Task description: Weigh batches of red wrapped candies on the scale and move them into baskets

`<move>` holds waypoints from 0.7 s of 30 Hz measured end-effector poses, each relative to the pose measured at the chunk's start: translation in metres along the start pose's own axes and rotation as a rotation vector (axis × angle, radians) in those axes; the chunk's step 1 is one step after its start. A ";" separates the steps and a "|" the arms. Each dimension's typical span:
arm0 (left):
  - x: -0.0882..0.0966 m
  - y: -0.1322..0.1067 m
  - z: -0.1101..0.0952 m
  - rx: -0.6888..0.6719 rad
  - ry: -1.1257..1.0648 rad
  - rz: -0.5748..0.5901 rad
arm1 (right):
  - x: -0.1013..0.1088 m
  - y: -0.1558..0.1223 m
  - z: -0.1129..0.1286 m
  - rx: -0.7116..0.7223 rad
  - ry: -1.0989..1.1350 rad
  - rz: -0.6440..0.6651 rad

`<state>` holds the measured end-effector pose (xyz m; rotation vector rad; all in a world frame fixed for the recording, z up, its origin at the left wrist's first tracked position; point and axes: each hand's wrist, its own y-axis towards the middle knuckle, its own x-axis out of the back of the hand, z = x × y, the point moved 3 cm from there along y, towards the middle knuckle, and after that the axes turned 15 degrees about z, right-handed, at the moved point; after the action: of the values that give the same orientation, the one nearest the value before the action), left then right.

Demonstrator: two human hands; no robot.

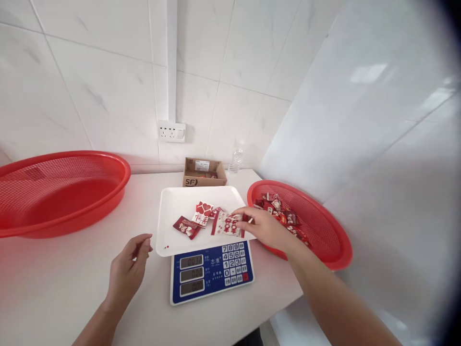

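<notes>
My right hand (264,228) grips a white and dark-red candy packet (227,225) by its right end, above the right side of the white tray (169,202). To the left of it on the tray are a dark-red packet (186,227) and a white packet with red hearts (202,214); another red packet is partly covered behind them. The tray rests on a blue and white digital scale (212,274) with keys and three displays. My left hand (130,264), fingers curled closed and nothing visible in them, hovers just left of the tray's near corner.
A red mesh basket (326,228) at right contains many small packets (281,211). Another red basket (118,192) stands at left. Behind the tray are a cardboard box (187,168) and a clear bottle (236,158). A wall socket (172,131) is above the white table (144,317).
</notes>
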<state>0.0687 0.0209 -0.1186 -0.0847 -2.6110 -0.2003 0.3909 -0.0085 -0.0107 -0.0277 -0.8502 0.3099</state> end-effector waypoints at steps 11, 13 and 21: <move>-0.001 0.000 0.000 -0.017 -0.001 0.025 | -0.058 0.044 0.022 -0.051 -0.301 0.143; -0.002 0.000 0.000 -0.028 -0.010 0.027 | -0.066 0.049 0.025 -0.024 -0.311 0.178; -0.001 0.000 -0.001 -0.030 -0.013 0.024 | -0.072 0.057 0.029 0.075 -0.289 0.167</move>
<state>0.0699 0.0211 -0.1182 -0.1284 -2.6190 -0.2311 0.3101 0.0229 -0.0532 0.0170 -1.1250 0.5110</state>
